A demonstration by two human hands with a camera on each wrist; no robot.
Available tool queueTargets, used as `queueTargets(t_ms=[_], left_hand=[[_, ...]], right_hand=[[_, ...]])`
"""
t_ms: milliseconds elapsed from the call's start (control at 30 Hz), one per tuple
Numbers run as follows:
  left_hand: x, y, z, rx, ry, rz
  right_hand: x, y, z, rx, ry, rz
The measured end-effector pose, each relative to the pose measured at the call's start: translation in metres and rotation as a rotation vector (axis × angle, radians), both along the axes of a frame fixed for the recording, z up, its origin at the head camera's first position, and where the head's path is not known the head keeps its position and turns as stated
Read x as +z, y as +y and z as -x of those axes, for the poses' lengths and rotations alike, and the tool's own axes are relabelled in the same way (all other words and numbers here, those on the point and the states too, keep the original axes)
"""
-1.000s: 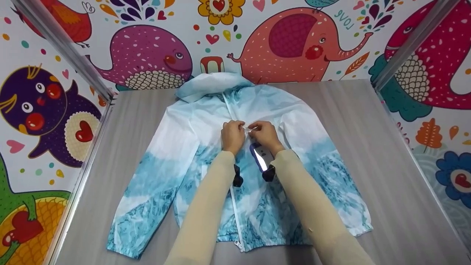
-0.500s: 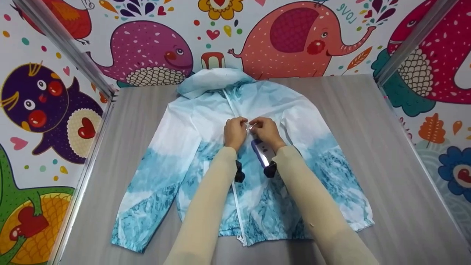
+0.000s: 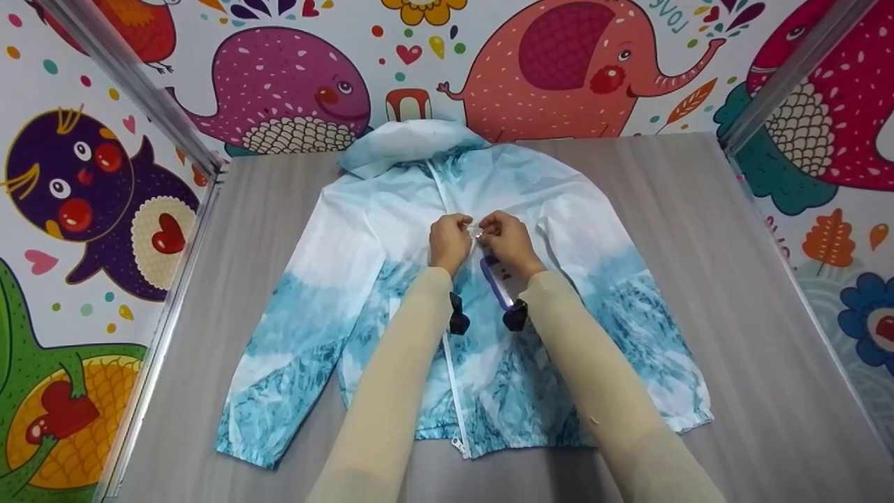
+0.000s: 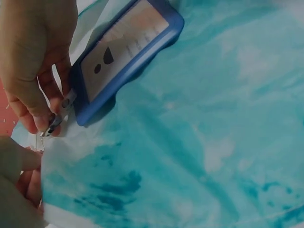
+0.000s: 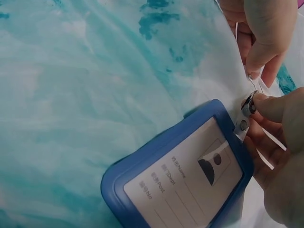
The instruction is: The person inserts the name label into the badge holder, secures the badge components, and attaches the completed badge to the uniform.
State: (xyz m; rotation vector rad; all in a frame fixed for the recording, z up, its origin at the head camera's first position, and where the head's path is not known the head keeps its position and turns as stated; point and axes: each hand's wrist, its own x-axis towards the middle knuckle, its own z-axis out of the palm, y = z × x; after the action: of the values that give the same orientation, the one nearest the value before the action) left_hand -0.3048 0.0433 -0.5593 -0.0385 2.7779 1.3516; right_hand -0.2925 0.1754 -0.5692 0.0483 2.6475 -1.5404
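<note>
A hooded zip jacket [image 3: 496, 377] in white and teal lies spread out, front up. Over its upper chest, beside the zipper [image 3: 452, 381], both hands meet. My left hand [image 3: 449, 243] pinches the jacket's fabric near a thin metal wire [image 5: 253, 83], which looks like a pin. With thumb and fingers, my right hand [image 3: 511, 241] holds the metal clip [image 5: 247, 108] of a badge holder. The blue-rimmed badge holder [image 5: 185, 175] hangs from the clip by a clear strap [image 5: 241, 129] and lies against the jacket. Whether the wire passes through the cloth cannot be made out.
The jacket rests on a grey wood-grain table [image 3: 754, 307]. Behind and at the sides stand walls [image 3: 419, 63] printed with cartoon animals. Metal rails [image 3: 150, 363] run along the table's edges. A dark wrist camera [image 3: 457, 314] sits on the left sleeve.
The whole scene has shifted up slightly in the head view. Both hands stay close together at the same spot on the jacket, and the badge holder has turned a little below the right hand.
</note>
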Motion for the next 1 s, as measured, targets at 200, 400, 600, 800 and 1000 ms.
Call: queueTargets(t_ms=[200, 400, 600, 800, 1000], left_hand=[[0.0004, 0.003, 0.0004, 0.028, -0.029, -0.017], [0.0036, 0.0045, -0.0021, 0.05, -0.017, 0.035], [0.0053, 0.0059, -0.0052, 0.046, 0.0, 0.095], [0.0036, 0.007, -0.006, 0.016, 0.05, 0.147], [0.0028, 0.0065, -0.0062, -0.017, 0.079, 0.165]], right_hand=[[-0.0001, 0.0007, 0.0012, 0.011, 0.027, -0.04], [0.0031, -0.0018, 0.0009, 0.01, 0.036, -0.07], [0.0056, -0.0031, 0.0004, 0.025, 0.052, -0.097], [0.0026, -0.0032, 0.0012, 0.026, 0.075, -0.105], [0.0009, -0.0022, 0.0011, 0.026, 0.098, -0.1]])
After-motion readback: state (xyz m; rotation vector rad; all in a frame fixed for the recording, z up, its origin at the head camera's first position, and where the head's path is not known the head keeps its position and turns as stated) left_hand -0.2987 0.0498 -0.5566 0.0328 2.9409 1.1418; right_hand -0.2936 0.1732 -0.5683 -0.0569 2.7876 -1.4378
